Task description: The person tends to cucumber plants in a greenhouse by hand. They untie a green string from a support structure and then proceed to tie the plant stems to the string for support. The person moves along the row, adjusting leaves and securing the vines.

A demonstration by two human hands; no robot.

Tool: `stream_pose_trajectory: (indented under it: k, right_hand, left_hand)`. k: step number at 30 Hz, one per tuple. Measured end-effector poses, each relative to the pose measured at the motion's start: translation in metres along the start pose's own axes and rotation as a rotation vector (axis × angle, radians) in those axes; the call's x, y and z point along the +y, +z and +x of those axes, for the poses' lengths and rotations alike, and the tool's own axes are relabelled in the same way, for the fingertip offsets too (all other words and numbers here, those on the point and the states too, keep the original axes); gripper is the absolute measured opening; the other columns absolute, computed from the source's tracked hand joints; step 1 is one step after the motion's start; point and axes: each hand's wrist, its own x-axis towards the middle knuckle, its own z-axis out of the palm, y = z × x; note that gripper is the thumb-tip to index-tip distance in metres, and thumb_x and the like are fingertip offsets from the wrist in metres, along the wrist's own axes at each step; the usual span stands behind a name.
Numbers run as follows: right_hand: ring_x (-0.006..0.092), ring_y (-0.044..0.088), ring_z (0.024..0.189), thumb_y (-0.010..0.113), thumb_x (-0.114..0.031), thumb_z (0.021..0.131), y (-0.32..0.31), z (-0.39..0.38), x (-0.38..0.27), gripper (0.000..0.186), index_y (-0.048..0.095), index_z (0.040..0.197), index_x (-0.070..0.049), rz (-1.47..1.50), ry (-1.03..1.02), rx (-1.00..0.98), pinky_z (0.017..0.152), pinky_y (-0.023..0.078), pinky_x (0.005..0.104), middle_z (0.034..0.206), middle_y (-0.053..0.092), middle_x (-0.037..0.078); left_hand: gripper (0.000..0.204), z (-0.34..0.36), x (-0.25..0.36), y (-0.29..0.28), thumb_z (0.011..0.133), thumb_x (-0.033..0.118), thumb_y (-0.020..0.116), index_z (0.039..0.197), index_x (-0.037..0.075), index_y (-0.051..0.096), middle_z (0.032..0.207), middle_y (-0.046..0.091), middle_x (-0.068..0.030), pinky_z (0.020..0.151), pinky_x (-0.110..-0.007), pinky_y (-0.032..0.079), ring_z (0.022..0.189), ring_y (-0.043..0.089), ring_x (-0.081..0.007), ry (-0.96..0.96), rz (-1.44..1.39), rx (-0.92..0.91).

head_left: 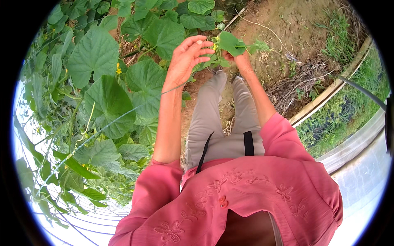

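My left hand [191, 55] is raised just left of a leafy shoot with small yellow flowers [216, 41], its fingers loosely curved and apart. My right hand [240, 59] is bent at the shoot from below right, closed around its stem; a green leaf [230, 44] partly hides those fingertips. A thin pale-blue twine [135, 108] runs diagonally across the vines and beside my left forearm.
Broad-leaved vines [92, 57] with yellow flowers fill the left. Bare soil [279, 33] with dry stems [295, 82] lies ahead-right, edged by a wooden strip [312, 108], weeds, a dark hose [361, 88] and plastic sheeting [361, 164]. My legs and shoes are below my hands.
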Motion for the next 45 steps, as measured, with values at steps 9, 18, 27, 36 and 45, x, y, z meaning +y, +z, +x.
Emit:
stream_pose_trajectory:
  k: [9,18,27,36,45]
  right_hand:
    - [0.0271,0.059,0.087,0.057,-0.020,0.084,-0.016,-0.029,0.026,0.021,0.057,0.099,-0.005,-0.815,-0.386,-0.161,0.080,0.048,0.0337,0.099,0.059,0.009]
    - [0.0292,0.057,0.098,0.060,0.001,0.072,0.024,-0.066,0.045,0.033,0.056,0.104,-0.007,-0.864,-0.567,-0.552,0.083,0.047,0.0359,0.107,0.057,0.007]
    - [0.0341,0.058,0.095,0.057,0.001,0.072,0.046,-0.047,0.063,0.033,0.059,0.103,-0.010,-0.832,-0.592,-0.557,0.078,0.049,0.0390,0.102,0.060,0.012]
    - [0.0346,0.061,0.086,0.058,-0.003,0.077,0.056,-0.027,0.065,0.026,0.061,0.102,-0.006,-0.889,-0.381,-0.717,0.077,0.050,0.0368,0.105,0.061,0.015]
    - [0.0288,0.056,0.107,0.057,-0.005,0.076,0.096,-0.021,0.024,0.030,0.062,0.106,-0.008,-0.730,-0.504,-0.464,0.093,0.045,0.0404,0.111,0.061,0.010]
  left_hand:
    - [0.025,-0.048,-0.038,-0.023,0.095,0.020,0.054,0.109,0.000,0.058,0.101,0.064,-0.0117,0.086,-0.033,0.050,0.093,0.061,-0.0191,-0.051,-0.187,0.232]
    - [0.017,-0.079,-0.098,-0.031,0.095,0.013,0.049,0.103,0.000,0.056,0.093,0.060,-0.0085,0.078,-0.030,0.050,0.091,0.058,-0.0165,0.081,-0.199,0.735]
    - [0.034,-0.085,-0.158,-0.037,0.084,0.003,0.057,0.117,0.000,0.053,0.106,0.060,-0.0098,0.075,-0.027,0.047,0.087,0.060,-0.0162,-0.047,0.562,0.398]
    - [0.030,-0.083,-0.155,-0.036,0.084,0.005,0.064,0.113,-0.002,0.058,0.105,0.057,-0.0105,0.066,-0.029,0.047,0.078,0.058,-0.0165,0.276,0.911,0.478]
    - [0.033,-0.088,-0.155,-0.044,0.088,0.010,0.064,0.116,-0.005,0.054,0.110,0.061,-0.0127,0.079,-0.033,0.054,0.093,0.062,-0.0199,0.116,-0.270,0.726]
